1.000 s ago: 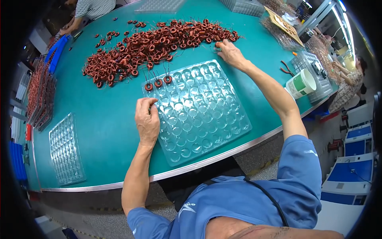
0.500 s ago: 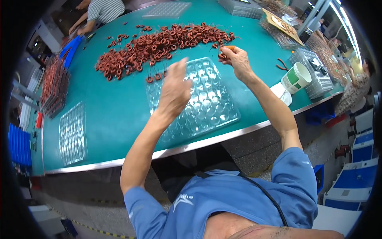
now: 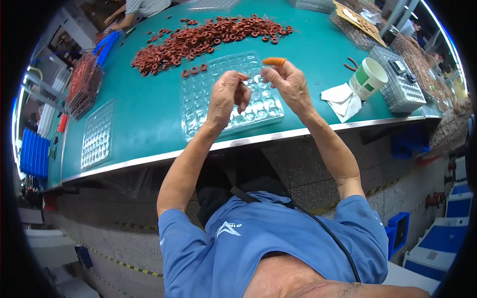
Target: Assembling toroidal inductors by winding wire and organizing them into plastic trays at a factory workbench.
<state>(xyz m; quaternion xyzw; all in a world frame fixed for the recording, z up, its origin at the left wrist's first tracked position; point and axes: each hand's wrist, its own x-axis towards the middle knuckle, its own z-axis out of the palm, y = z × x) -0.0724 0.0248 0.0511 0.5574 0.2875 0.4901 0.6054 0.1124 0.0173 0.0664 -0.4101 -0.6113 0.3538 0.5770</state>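
My left hand (image 3: 226, 97) and my right hand (image 3: 289, 82) are raised close together above a clear plastic blister tray (image 3: 198, 107) on the green table (image 3: 144, 124). Their fingertips nearly meet. My left fingers are curled shut. Something small and thin may sit between the hands, too small to tell. An orange finger cot (image 3: 275, 61) covers my right index finger. Three reddish-brown rings (image 3: 193, 71) lie in the tray's far-left pockets. A large pile of the same rings (image 3: 198, 37) is spread beyond the tray.
A white and green paper cup (image 3: 370, 77) and a white cloth (image 3: 340, 99) lie right of the tray, beside a grey grid basket (image 3: 402, 82). Another clear tray (image 3: 97, 134), a red rack (image 3: 82, 84) and blue bins (image 3: 32, 154) are at left. Another person (image 3: 134, 9) works across the table.
My right hand has come back from the ring pile, and my left hand has lifted off the tray. Both now meet in the air above the tray's near part.
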